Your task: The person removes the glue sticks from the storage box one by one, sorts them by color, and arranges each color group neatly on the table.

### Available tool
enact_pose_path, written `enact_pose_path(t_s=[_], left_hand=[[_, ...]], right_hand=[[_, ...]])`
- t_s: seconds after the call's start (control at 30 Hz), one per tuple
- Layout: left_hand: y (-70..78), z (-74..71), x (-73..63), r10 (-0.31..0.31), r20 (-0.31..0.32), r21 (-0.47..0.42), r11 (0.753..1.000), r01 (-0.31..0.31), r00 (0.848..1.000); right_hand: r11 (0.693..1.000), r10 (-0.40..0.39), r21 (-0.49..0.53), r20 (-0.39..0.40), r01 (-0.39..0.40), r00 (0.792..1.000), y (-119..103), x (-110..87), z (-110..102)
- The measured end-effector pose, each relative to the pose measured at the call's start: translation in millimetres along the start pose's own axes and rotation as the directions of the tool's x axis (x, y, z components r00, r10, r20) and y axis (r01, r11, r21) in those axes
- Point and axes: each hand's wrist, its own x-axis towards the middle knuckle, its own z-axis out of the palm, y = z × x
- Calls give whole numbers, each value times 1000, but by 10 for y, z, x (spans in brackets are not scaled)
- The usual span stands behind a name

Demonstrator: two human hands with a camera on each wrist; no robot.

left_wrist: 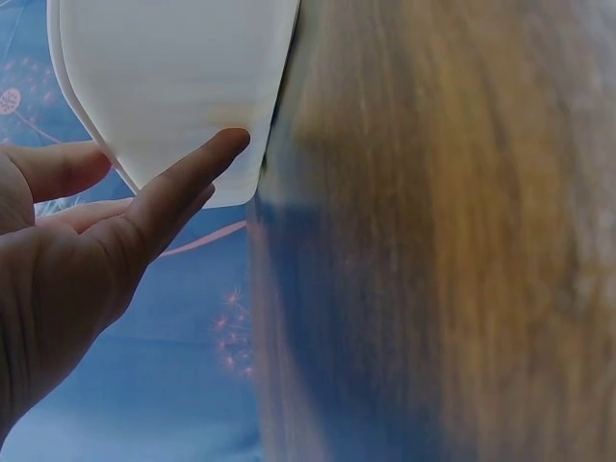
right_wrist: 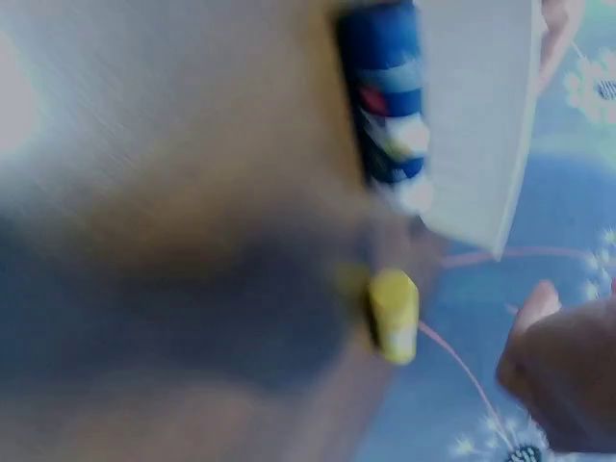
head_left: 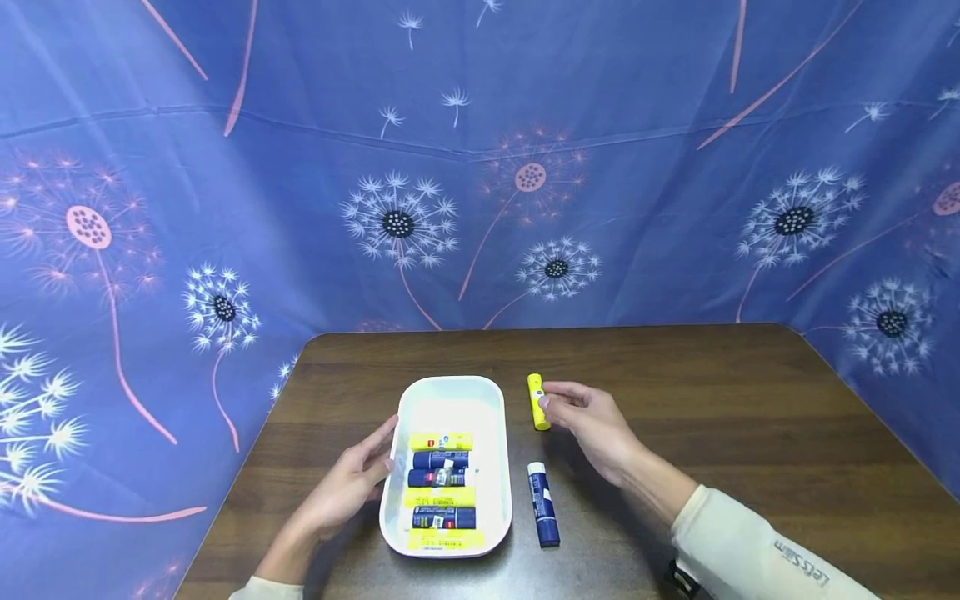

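Tabletop, brown wooden (head_left: 720, 392), before blue dandelion-printed cloth (head_left: 652, 75); left hand (head_left: 345, 487) unclenched against white oblong tray (head_left: 453, 408), right hand (head_left: 600, 427) likewise beside yellow cylindrical stick (head_left: 535, 387).

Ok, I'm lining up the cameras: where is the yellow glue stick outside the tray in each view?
Head: the yellow glue stick lies right of centre, at the right hand's fingertips.
Left wrist: not in it.
Right wrist: right of and below centre, blurred, beneath the blue glue stick.
Shared landmark: the white tray, top left in left wrist, upper right in right wrist.
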Motion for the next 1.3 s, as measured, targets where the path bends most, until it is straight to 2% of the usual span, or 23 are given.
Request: enact_pose_path(t_s=[0.2, 0.47, 0.67, 0.83, 0.97, 1.13, 1.3], left_hand=[[-3, 11, 26, -2, 1, -7, 1000, 2, 1000], [5, 21, 48, -5, 9, -19, 1000, 6, 1000], [13, 18, 51, 8, 32, -29, 1000, -7, 999], [5, 21, 45, 13, 34, -26, 1000, -13, 999], [-9, 20, 34, 13, 31, -19, 1000, -12, 999], [-29, 27, 29, 11, 45, -19, 1000, -10, 999], [-22, 10, 10, 12, 38, -21, 1000, -11, 999]], right_hand=[[992, -117, -40, 124, 123, 985, -226, 290, 62], [986, -137, -54, 278, 158, 951, -260, 470, 422], [985, -148, -37, 315, 168, 938, -215, 536, 658], [983, -145, -59, 322, 173, 935, -175, 567, 762], [982, -149, -58, 355, 181, 923, -158, 585, 822], [980, -137, -71, 438, 187, 888, -144, 619, 872], [958, -138, -140, 540, 250, 831, -146, 728, 964]])
